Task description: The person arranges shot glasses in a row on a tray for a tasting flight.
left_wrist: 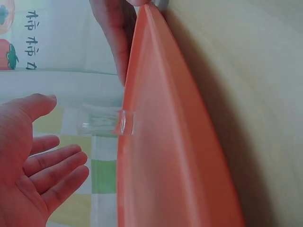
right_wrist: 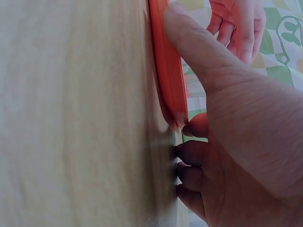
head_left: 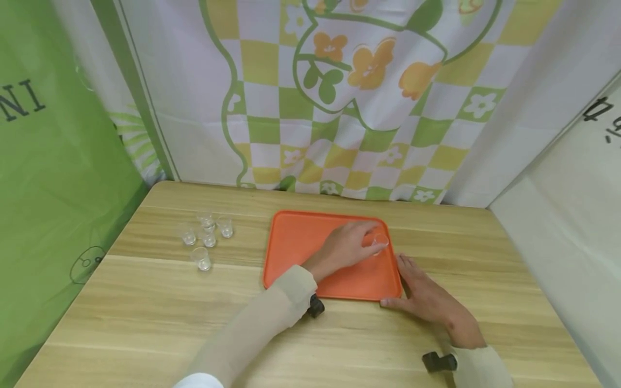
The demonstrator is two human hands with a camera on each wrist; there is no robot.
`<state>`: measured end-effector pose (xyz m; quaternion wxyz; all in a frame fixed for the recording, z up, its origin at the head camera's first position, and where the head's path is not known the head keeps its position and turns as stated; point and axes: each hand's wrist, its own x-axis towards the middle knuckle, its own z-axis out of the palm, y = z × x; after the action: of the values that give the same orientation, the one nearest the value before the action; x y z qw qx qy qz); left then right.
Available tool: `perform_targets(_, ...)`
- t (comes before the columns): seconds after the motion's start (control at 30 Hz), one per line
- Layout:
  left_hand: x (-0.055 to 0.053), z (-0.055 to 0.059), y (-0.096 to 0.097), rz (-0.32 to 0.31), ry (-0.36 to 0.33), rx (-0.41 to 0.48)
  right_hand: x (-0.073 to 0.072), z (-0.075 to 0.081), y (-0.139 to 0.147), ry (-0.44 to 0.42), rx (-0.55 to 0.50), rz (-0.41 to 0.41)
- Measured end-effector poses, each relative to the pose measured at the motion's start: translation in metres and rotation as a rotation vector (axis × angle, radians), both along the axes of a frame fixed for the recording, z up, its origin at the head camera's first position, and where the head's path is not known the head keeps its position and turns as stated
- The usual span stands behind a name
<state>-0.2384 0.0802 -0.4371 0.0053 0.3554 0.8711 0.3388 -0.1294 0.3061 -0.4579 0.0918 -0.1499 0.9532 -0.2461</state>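
The left arm (head_left: 257, 328) slants up from the bottom of the head view, its left hand (head_left: 342, 247) right of centre — thumb apart from loosely extended fingers. Lower right, the right hand (head_left: 432, 299) lies spread — thumb away from fingers.

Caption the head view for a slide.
Open left hand near a clear glass on an orange tray, right hand at the tray's edge, five more glasses on the table to the left.
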Motion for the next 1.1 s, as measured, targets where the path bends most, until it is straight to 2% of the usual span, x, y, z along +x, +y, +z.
perform_targets(0.2,0.005,0.003,-0.014,0.003,0.043,-0.021,0.0,0.0,0.0,0.002,-0.009,0.0)
perform_targets(0.43,0.015,0.009,-0.037,0.01,0.079,-0.03,0.001,0.0,0.0,-0.002,-0.006,-0.004)
perform_targets(0.63,0.022,0.012,-0.059,0.024,0.124,0.009,0.0,0.002,-0.001,0.004,-0.015,0.0)
perform_targets(0.8,0.033,0.015,-0.078,0.026,0.128,0.025,-0.001,0.003,0.0,0.018,-0.022,0.01)
perform_targets(1.1,0.056,0.021,-0.118,0.032,0.182,0.031,-0.003,-0.002,0.001,0.007,-0.027,0.011)
